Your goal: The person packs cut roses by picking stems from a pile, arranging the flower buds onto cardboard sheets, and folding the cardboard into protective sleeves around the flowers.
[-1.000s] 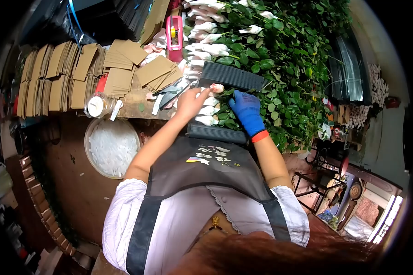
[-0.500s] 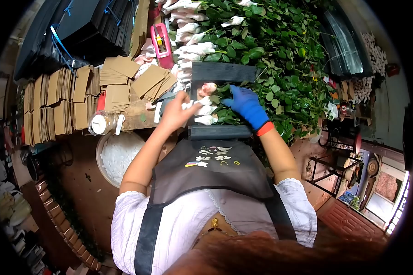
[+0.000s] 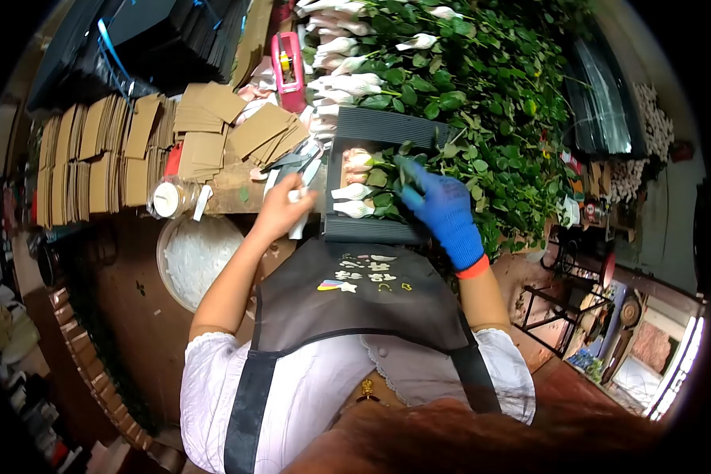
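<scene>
My left hand [image 3: 283, 213] is bare and closed on a white net sleeve [image 3: 298, 194], left of a black corrugated box [image 3: 371, 231]. In the box two pale pink roses [image 3: 358, 160] show bare heads. Below them lie two rose heads in white net sleeves [image 3: 352, 208]. My right hand [image 3: 444, 207], in a blue glove with an orange cuff, is over the stems and leaves at the box's right side. Its fingers are stretched out, slightly blurred, with the thumb apart. Whether they touch a stem I cannot tell.
Net-sleeved roses [image 3: 347, 84] with leafy stems [image 3: 482, 103] pile up behind the box. A pink tape dispenser [image 3: 287, 73], stacked brown cards [image 3: 107, 150] and a clear jar [image 3: 168, 199] stand leftward. Below the table edge is a tub of white pieces [image 3: 197, 257].
My left hand has drawn left and down, away from the roses, with a net sleeve; a second pink rose head now shows bare. My right hand has shifted right and down.
</scene>
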Tool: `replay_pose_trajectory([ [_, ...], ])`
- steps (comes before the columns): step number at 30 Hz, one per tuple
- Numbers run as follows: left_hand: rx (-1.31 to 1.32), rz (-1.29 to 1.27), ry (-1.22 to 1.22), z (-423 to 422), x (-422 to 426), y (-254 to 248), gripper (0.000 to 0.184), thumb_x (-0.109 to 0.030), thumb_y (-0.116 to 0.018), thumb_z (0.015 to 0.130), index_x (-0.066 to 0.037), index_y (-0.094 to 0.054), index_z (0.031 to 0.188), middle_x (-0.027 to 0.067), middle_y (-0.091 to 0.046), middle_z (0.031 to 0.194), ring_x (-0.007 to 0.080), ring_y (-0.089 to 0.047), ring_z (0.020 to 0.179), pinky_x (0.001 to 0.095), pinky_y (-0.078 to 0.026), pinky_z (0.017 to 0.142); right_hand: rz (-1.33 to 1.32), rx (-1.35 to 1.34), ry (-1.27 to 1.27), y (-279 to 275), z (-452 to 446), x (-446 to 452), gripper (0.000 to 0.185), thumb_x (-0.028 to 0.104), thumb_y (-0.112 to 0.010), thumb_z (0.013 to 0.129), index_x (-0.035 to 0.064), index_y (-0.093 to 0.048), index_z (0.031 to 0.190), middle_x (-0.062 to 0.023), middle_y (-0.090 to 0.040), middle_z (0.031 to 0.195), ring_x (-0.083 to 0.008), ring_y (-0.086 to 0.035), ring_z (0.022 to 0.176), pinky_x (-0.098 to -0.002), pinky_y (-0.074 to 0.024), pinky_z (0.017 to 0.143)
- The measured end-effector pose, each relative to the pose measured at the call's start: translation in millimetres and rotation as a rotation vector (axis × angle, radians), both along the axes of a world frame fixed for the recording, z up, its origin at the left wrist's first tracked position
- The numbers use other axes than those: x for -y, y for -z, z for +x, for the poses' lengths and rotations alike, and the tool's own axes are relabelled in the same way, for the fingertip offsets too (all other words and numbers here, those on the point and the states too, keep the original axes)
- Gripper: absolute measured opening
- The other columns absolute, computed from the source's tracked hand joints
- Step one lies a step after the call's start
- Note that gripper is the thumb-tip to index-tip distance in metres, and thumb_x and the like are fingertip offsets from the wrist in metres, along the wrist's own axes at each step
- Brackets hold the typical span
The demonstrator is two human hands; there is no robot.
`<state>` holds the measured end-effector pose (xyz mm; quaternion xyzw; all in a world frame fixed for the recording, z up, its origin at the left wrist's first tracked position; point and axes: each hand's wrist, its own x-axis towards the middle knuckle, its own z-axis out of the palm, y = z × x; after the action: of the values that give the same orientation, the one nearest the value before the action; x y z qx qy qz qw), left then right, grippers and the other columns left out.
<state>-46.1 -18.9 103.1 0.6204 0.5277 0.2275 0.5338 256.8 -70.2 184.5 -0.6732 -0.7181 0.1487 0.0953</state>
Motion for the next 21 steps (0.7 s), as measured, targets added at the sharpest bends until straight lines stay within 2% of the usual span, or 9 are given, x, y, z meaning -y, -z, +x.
replay_pose_trajectory([
  [3,-0.101,0.167,0.096,27.1,-2.0,13.4,0.052,-0.051,-0.074,0.085,-0.001,-0.062,0.095,0.0173,-0.067,0.075,0.0360,-0.067,0.077,0.0424,-0.051,0.072,-0.192,0.160,-0.223,15.0,-16.8,-5.2,0.036,0.042,-0.062,0.091,0.0202,-0.060,0.119,-0.0089,-0.071,0.080,-0.0316,-0.069,0.074,-0.0456,-0.0523,0.066],
  [4,-0.189,0.070,0.204,32.6,-6.2,9.2,0.038,-0.040,-0.073,0.090,-0.004,-0.065,0.092,0.0152,-0.067,0.081,0.0273,-0.061,0.071,0.0379,-0.049,0.070,-0.154,0.226,-0.225,33.2,-19.8,-4.4,0.030,0.041,-0.063,0.090,0.0141,-0.060,0.104,-0.0096,-0.071,0.080,-0.0317,-0.069,0.074,-0.0455,-0.0523,0.067],
  [8,-0.086,0.202,0.183,39.6,7.4,25.9,0.028,-0.032,-0.066,0.097,-0.004,-0.065,0.095,0.0162,-0.063,0.079,0.0277,-0.060,0.070,0.0376,-0.047,0.068,-0.208,0.276,-0.204,61.9,-23.9,-17.0,0.027,0.037,-0.063,0.088,0.0128,-0.059,0.100,-0.0100,-0.071,0.082,-0.0309,-0.069,0.078,-0.0456,-0.0523,0.067],
  [11,-0.046,0.148,0.026,29.4,13.1,17.6,0.029,-0.031,-0.065,0.097,-0.003,-0.064,0.094,0.0147,-0.061,0.076,0.0274,-0.060,0.070,0.0380,-0.047,0.067,-0.268,0.272,-0.178,53.8,-25.4,-21.1,0.027,0.037,-0.062,0.088,0.0127,-0.060,0.098,-0.0102,-0.071,0.082,-0.0307,-0.069,0.079,-0.0468,-0.0522,0.068],
  [12,0.004,0.156,-0.006,24.3,13.3,18.1,0.027,-0.029,-0.063,0.099,-0.003,-0.063,0.094,0.0079,-0.060,0.072,0.0185,-0.059,0.070,0.0339,-0.046,0.065,-0.282,0.290,-0.173,55.9,-23.8,-21.5,0.028,0.039,-0.061,0.089,0.0127,-0.060,0.099,-0.0105,-0.071,0.083,-0.0312,-0.069,0.080,-0.0479,-0.0521,0.070],
  [15,0.294,-0.160,-0.304,0.4,12.6,0.0,0.021,-0.022,-0.063,0.097,-0.001,-0.066,0.096,0.0065,-0.065,0.083,0.0154,-0.061,0.073,0.0318,-0.049,0.069,-0.322,0.287,-0.134,58.3,-9.6,-25.2,0.032,0.041,-0.059,0.090,0.0125,-0.059,0.104,-0.0116,-0.072,0.085,-0.0324,-0.069,0.080,-0.0479,-0.0522,0.070],
  [17,0.218,0.150,-0.232,-15.6,11.7,20.9,0.020,-0.016,-0.063,0.095,-0.003,-0.069,0.109,0.0041,-0.065,0.088,0.0107,-0.060,0.079,0.0290,-0.050,0.071,-0.303,0.294,-0.154,51.9,-3.2,-22.4,0.035,0.046,-0.058,0.091,0.0149,-0.060,0.106,-0.0126,-0.071,0.085,-0.0334,-0.069,0.079,-0.0474,-0.0525,0.069],
  [19,0.015,-0.120,-0.082,-11.9,15.6,-1.5,0.023,-0.019,-0.067,0.091,-0.002,-0.067,0.106,0.0059,-0.064,0.087,0.0105,-0.060,0.084,0.0278,-0.049,0.076,-0.271,0.235,-0.167,14.8,-7.3,-16.4,0.036,0.048,-0.057,0.091,0.0170,-0.061,0.107,-0.0127,-0.071,0.084,-0.0336,-0.069,0.078,-0.0472,-0.0525,0.069],
  [21,-0.098,-0.047,0.061,5.3,12.2,-15.1,0.030,-0.031,-0.071,0.088,-0.004,-0.065,0.100,0.0115,-0.066,0.082,0.0219,-0.066,0.083,0.0343,-0.050,0.077,-0.309,0.223,-0.221,-8.7,-15.0,-19.5,0.034,0.048,-0.058,0.092,0.0208,-0.062,0.112,-0.0121,-0.071,0.083,-0.0334,-0.069,0.078,-0.0469,-0.0525,0.068],
])
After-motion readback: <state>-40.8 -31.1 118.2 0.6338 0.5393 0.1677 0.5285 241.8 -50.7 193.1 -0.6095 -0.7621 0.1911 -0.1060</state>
